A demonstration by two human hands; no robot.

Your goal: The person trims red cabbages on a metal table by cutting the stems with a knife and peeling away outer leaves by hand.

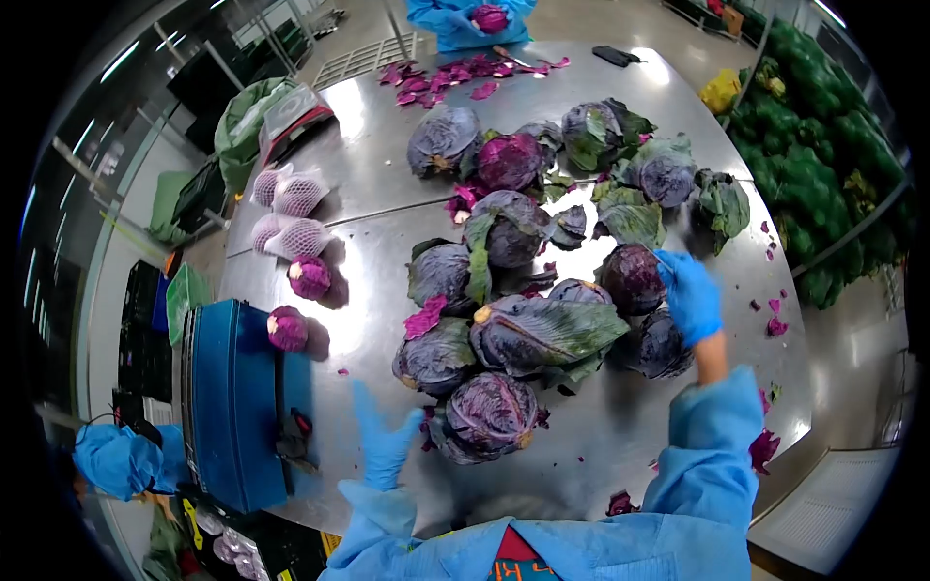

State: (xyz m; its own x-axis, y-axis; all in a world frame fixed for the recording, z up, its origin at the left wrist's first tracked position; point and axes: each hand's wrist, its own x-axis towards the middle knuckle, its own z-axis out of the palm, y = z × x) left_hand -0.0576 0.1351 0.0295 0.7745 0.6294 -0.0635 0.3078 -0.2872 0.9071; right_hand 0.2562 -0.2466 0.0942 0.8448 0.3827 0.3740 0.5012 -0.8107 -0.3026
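The left hand (386, 441), gloved blue, hangs open and empty just beside the nearest red cabbage (489, 416). To its left lies a blue scale (232, 397). Further out, the right hand (690, 293) rests on a dark trimmed cabbage (632, 278) in the crowded heap; whether its fingers are closed on it I cannot tell. 2 netted heads (291, 213) sit at the steel table (620, 436) edge. Beyond, another person's gloved hands (475, 21) hold a peeled head (490, 17).

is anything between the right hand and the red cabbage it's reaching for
Nothing visible. The right hand is already at the cabbage, fingers against its right side. Other cabbages lie beside and below it, none between. The left hand is open near the front cabbage.
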